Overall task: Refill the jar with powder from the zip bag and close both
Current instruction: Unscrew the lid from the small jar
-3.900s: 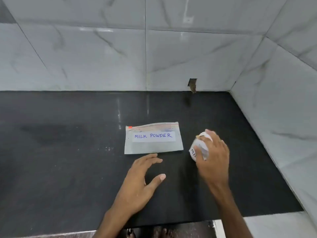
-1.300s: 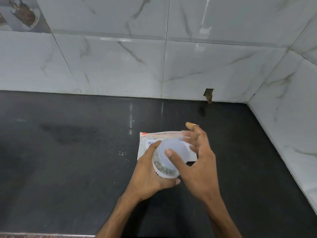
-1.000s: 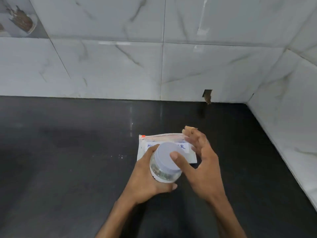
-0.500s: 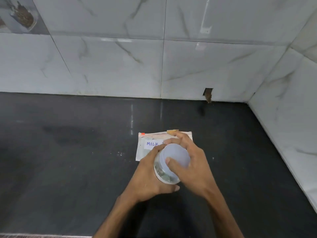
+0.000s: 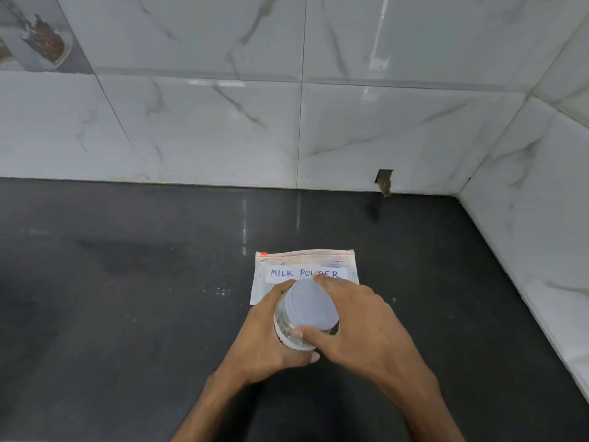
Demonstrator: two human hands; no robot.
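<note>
A small clear jar point(image 5: 287, 330) with a pale lilac lid point(image 5: 310, 309) is held above the black counter. My left hand point(image 5: 264, 342) wraps the jar's body from the left. My right hand point(image 5: 360, 327) grips the lid, thumb on its near edge and fingers over its far edge. Just behind the jar lies the zip bag point(image 5: 304, 266), flat on the counter, with a white label reading MILK POWDER and an orange zip strip along its far edge. The bag's near part is hidden by the jar and my hands.
The black counter point(image 5: 127, 298) ends at marble wall tiles behind point(image 5: 223, 129) and to the right point(image 5: 535, 234). A small hole point(image 5: 385, 181) sits low in the back wall. A few white specks point(image 5: 223, 291) lie left of the bag.
The jar came off the counter into my left hand. My right hand, spread open around the lid a second ago, has closed onto it.
</note>
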